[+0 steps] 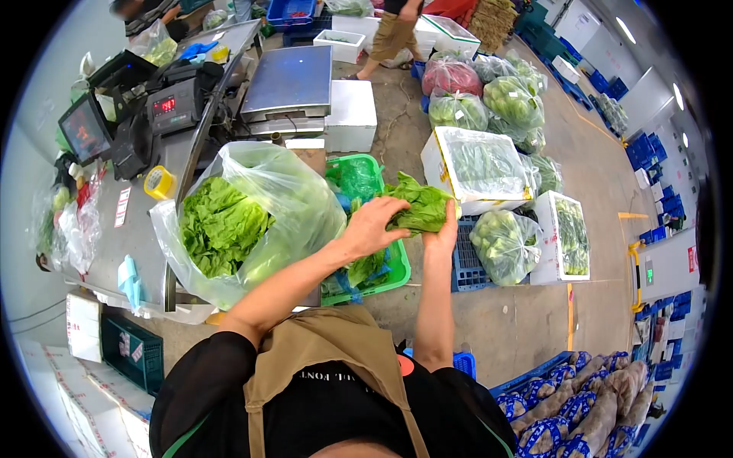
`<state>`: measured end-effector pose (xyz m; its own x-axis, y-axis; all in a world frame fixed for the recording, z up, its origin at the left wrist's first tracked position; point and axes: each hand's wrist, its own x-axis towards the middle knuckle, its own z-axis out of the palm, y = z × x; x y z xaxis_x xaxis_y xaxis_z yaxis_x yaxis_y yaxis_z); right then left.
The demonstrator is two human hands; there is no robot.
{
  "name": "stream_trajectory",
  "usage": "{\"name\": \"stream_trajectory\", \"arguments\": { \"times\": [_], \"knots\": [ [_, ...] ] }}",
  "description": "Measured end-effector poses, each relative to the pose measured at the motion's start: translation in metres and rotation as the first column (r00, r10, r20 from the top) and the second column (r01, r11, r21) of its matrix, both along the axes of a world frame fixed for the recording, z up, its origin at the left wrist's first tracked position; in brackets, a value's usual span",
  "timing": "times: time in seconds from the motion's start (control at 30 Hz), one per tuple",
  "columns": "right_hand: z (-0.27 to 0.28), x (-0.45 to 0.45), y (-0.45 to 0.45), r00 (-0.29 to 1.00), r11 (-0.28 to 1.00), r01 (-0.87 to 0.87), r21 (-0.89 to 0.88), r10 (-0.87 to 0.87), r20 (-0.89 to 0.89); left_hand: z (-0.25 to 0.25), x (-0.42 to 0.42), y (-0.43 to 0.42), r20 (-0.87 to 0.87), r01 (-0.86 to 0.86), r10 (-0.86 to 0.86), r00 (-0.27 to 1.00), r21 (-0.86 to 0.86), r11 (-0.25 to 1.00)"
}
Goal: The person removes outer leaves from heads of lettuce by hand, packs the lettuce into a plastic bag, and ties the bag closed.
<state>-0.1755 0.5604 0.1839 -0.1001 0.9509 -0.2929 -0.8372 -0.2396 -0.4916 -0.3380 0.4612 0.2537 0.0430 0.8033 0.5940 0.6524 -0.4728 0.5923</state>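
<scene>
A head of green leaf lettuce is held up in front of me between both hands. My right hand is closed around its stem end, partly hidden by the leaves. My left hand grips the outer leaves from the other side, fingers curled. Below them lies a green plastic basket with loose leaves and plastic in it. Left of my arm, a large clear plastic bag gapes, showing more lettuce inside.
A metal table on the left bears a scale display, a screen and yellow tape. A platform scale stands ahead. Bagged vegetables and a white foam box sit on the right. A person is beyond.
</scene>
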Motion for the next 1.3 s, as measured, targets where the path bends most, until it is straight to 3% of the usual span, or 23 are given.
{"name": "stream_trajectory", "arguments": {
  "times": [0.03, 0.13, 0.17, 0.27, 0.3, 0.33, 0.37, 0.4, 0.43, 0.53, 0.57, 0.67, 0.7, 0.83, 0.93, 1.07, 1.17, 1.3],
  "knots": [
    [-0.002, -0.004, 0.001, 1.0, 1.0, 0.005, -0.004, -0.005, 0.004, 0.002, 0.004, -0.003, -0.061, -0.022, 0.015, 0.998, -0.114, 0.993],
    [-0.003, -0.006, 0.003, 1.0, 1.0, -0.006, -0.004, 0.006, 0.0, -0.007, 0.007, -0.005, -0.072, 0.01, -0.024, 0.997, -0.192, 0.981],
    [-0.005, -0.005, 0.003, 1.0, 1.0, -0.01, 0.005, 0.01, 0.02, -0.01, 0.004, -0.005, -0.036, 0.09, -0.102, 0.994, -0.239, 0.967],
    [0.015, -0.005, -0.011, 0.987, 0.988, -0.122, 0.093, 0.11, 0.119, 0.01, -0.014, 0.007, 0.079, -0.079, 0.078, 0.994, 0.007, 0.997],
    [0.029, -0.007, -0.019, 0.974, 0.976, -0.177, 0.129, 0.155, 0.163, -0.002, -0.03, 0.021, 0.021, -0.204, 0.205, 0.979, -0.03, 0.979],
    [0.039, -0.011, -0.025, 0.959, 0.959, -0.236, 0.157, 0.204, 0.195, -0.001, -0.039, 0.027, 0.277, -0.035, 0.119, 0.954, -0.288, 0.957],
    [0.049, -0.017, -0.03, 0.94, 0.937, -0.297, 0.183, 0.253, 0.23, -0.001, -0.046, 0.032, 0.524, 0.191, 0.101, 0.846, -0.473, 0.86],
    [0.054, -0.023, -0.033, 0.916, 0.909, -0.36, 0.209, 0.301, 0.266, -0.002, -0.052, 0.034, 0.725, 0.441, 0.152, 0.671, -0.555, 0.705],
    [0.049, -0.026, -0.034, 0.93, 0.902, -0.36, 0.24, 0.324, 0.176, -0.008, -0.056, 0.03, 0.865, 0.709, 0.079, 0.495, -0.455, 0.539],
    [0.066, -0.025, -0.041, 0.826, 0.828, -0.475, 0.297, 0.303, 0.476, -0.021, -0.054, 0.012, 0.945, 0.773, 0.172, 0.279, -0.328, 0.543],
    [0.068, -0.023, -0.042, 0.776, 0.816, -0.469, 0.339, 0.197, 0.599, -0.023, -0.056, 0.008, 0.949, 0.779, 0.221, 0.226, -0.312, 0.543],
    [0.071, -0.008, -0.037, 0.451, 0.764, -0.625, 0.163, 0.182, 0.874, -0.029, -0.059, 0.002, 0.937, 0.76, 0.267, 0.226, -0.341, 0.553],
    [0.07, -0.007, -0.037, 0.421, 0.779, -0.61, 0.148, 0.16, 0.893, -0.032, -0.061, 0.002, 0.93, 0.772, 0.283, 0.235, -0.355, 0.527],
    [0.075, 0.001, -0.03, 0.475, 0.724, -0.687, 0.07, 0.374, 0.796, -0.028, -0.075, -0.001, 0.914, 0.805, 0.306, 0.265, -0.385, 0.451],
    [0.076, -0.003, -0.029, 0.404, 0.676, -0.731, 0.088, 0.326, 0.855, -0.027, -0.084, -0.003, 0.916, 0.811, 0.284, 0.285, -0.388, 0.438],
    [0.088, 0.006, -0.011, 0.214, 0.491, -0.871, 0.0, 0.38, 0.9, -0.026, -0.094, -0.007, 0.898, 0.788, 0.291, 0.33, -0.431, 0.44],
    [0.111, 0.01, -0.004, 0.139, 0.382, -0.924, -0.022, 0.388, 0.911, -0.04, -0.096, -0.01, 0.952, 0.856, 0.261, 0.16, -0.265, 0.444],
    [0.084, 0.017, 0.017, 0.5, 0.378, -0.866, 0.327, 0.648, 0.574, -0.035, -0.066, -0.013, 0.859, 0.797, 0.281, -0.428, 0.212, 0.565]
  ]
}}
